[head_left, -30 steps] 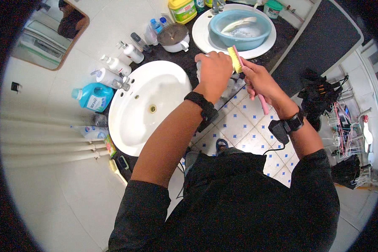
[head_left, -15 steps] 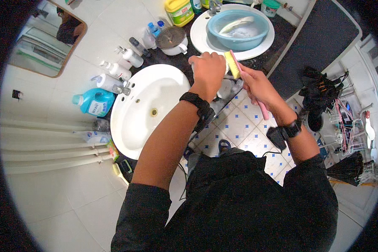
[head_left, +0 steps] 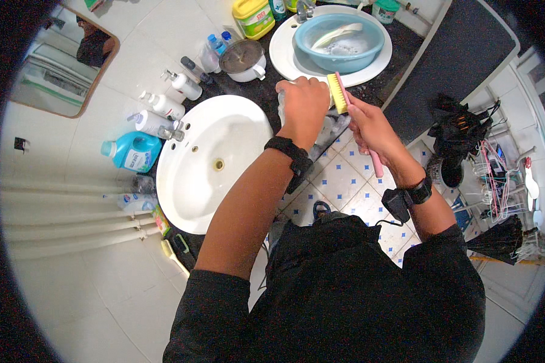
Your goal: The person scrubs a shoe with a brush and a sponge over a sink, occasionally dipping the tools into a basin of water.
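Observation:
My right hand grips a brush with a pink handle and yellow bristles, its fingers wrapped round the handle. The bristles face left, close beside my left hand. That hand is closed over a whitish thing, which the hand mostly hides, so its kind cannot be made out. Both are over the counter's front edge, between the two basins. A light blue plastic tub with sudsy water and a white item sits in the far basin.
At the left is a white washbasin. Pump bottles, a blue detergent jug, a lidded pot and a yellow jug line the wall. A dark panel stands at the right, with hangers beyond it.
The view has shifted slightly, moving the basins a little left in the picture. Both hands keep their holds. The brush head is slightly more upright beside my left hand.

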### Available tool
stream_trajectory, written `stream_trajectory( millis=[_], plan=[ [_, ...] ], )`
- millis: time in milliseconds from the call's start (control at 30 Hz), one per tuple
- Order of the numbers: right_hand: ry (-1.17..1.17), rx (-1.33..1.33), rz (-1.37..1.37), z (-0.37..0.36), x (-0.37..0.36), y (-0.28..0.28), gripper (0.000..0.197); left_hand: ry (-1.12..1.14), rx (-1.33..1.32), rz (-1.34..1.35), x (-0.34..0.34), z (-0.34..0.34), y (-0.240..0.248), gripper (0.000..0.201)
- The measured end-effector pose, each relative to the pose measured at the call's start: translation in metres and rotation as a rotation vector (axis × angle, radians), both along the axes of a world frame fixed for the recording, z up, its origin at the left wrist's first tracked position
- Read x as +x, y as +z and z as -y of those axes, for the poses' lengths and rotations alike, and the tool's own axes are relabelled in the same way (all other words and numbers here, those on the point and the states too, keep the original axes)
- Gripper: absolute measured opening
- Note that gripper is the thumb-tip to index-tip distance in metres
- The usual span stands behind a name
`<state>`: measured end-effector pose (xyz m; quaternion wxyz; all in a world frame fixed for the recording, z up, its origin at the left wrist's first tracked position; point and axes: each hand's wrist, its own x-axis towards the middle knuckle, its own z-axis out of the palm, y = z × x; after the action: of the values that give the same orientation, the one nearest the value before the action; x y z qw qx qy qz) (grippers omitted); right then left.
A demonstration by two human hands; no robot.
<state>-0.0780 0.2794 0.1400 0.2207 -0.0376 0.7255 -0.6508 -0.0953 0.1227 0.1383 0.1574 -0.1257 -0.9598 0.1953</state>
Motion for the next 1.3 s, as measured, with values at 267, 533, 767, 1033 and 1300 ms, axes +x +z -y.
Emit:
stream_trajectory(
  millis=[267,533,767,1033,1300],
  plan=[
    [-0.01,-0.103,0.008,-0.002,-0.009,-0.01,0.041,-0.06,0.033,0.066,-0.009,0.005,0.003,0.015],
    [0.006,-0.152,0.013,0.01,-0.021,-0.019,0.042,0.008,0.01,0.138,-0.007,0.006,0.004,0.031],
    [-0.118,-0.195,-0.072,0.008,-0.031,-0.036,0.045,-0.148,0.117,0.219,0.004,0.008,0.016,0.038],
    [-0.075,-0.012,-0.526,-0.007,-0.011,-0.062,0.046,-0.165,0.111,0.279,0.008,0.018,0.022,0.044],
    [-0.097,0.346,-0.944,-0.001,-0.014,-0.062,0.042,-0.038,0.275,-0.074,0.023,0.045,-0.004,0.049]
  ],
)
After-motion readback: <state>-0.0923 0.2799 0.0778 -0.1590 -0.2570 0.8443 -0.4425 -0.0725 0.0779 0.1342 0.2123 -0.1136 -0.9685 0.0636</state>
